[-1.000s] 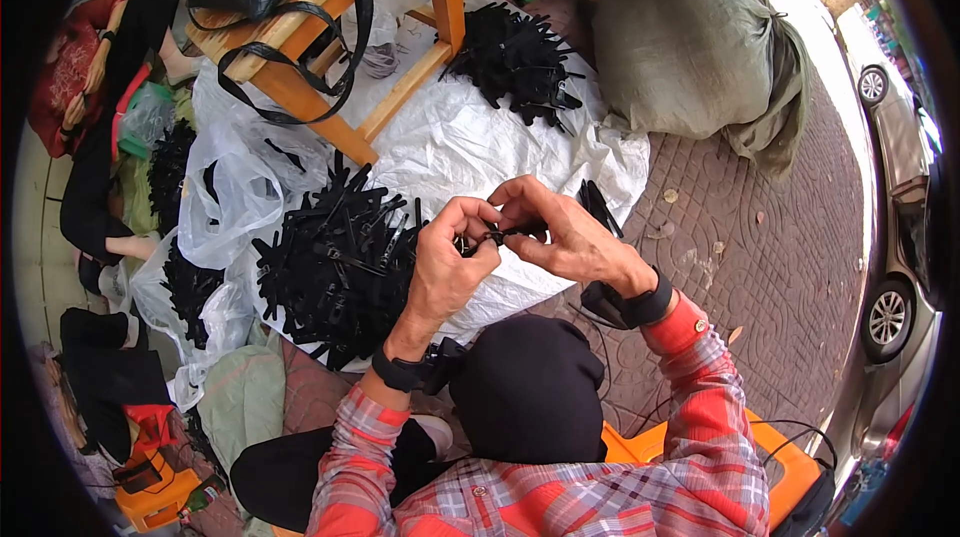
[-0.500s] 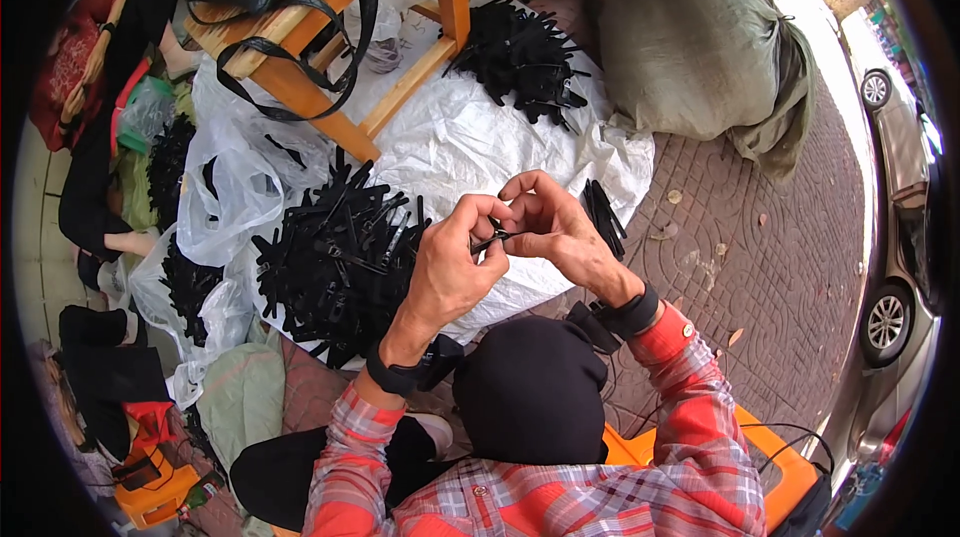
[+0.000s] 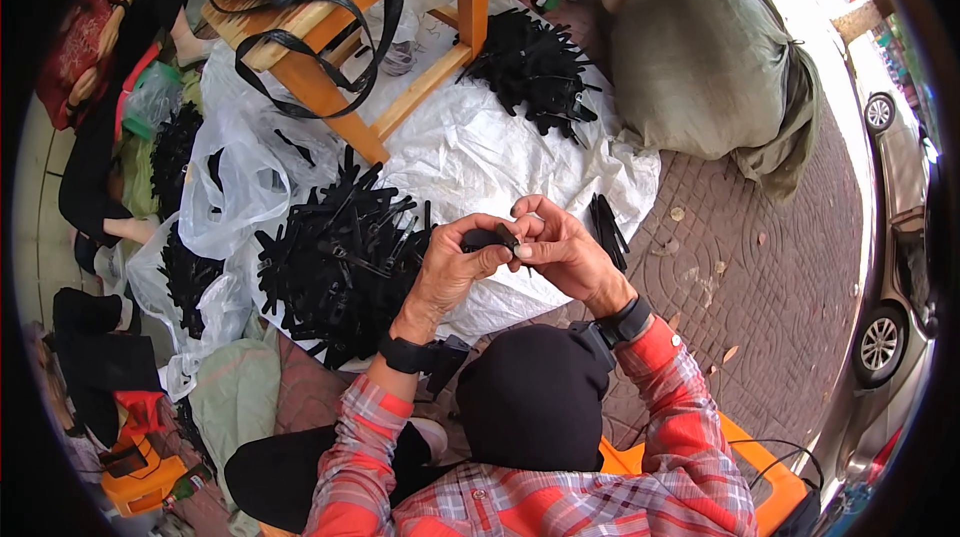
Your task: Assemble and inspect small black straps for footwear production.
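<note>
Both together, left hand (image 3: 447,272) and right hand (image 3: 578,262) pinch one black piece (image 3: 482,240) between them, long axis roughly crosswise, partly hidden; black pile (image 3: 340,262) beside left, loose black strips (image 3: 607,232) near right, white sheet (image 3: 435,162) underneath.

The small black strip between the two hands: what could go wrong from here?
The small black strip is held only by the fingers of the left hand and right hand, so it might slip. If it fell into the large, spiky heap of thin black pieces beside the left forearm, its matching colour could make it hard to find again.
</note>
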### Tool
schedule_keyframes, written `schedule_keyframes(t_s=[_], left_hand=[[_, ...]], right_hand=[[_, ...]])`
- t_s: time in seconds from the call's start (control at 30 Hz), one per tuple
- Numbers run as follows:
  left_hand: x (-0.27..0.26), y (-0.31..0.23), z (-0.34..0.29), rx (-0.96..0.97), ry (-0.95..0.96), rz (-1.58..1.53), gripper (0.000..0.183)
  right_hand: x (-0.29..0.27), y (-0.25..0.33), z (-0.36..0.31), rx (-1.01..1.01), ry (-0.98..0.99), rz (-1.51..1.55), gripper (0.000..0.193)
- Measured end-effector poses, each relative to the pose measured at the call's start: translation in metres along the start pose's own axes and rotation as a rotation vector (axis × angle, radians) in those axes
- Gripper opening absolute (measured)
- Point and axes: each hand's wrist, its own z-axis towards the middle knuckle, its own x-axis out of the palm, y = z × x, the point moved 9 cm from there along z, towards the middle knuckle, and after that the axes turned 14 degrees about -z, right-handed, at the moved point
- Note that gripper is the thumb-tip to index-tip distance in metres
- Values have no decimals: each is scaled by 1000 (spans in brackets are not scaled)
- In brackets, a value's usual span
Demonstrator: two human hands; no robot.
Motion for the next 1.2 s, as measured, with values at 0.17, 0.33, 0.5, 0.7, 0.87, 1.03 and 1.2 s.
schedule_keyframes(t_s=[0.17, 0.33, 0.5, 0.7, 0.87, 1.03, 1.2], left_hand=[[-12, -3, -2, -32, -73, 24, 25], [-2, -12, -2, -23, -111, 244, 23], [-3, -6, -4, 27, -178, 342, 21], [-1, -6, -5, 175, -136, 356, 20], [14, -21, -4, 194, -74, 469, 18], [20, -29, -5, 237, -7, 515, 17], [24, -31, -6, 208, 43, 547, 18]], right_hand=[[4, 13, -5, 28, -150, -318, 23], [-2, 1, -2, 43, -150, -226, 21], [-15, -7, -2, 115, -198, -55, 17], [-13, 1, -3, 103, -231, 31, 22], [-10, 4, -5, 140, -161, 0, 26], [-6, 10, -4, 90, -142, -173, 26], [-3, 11, -7, 87, -133, -439, 26]])
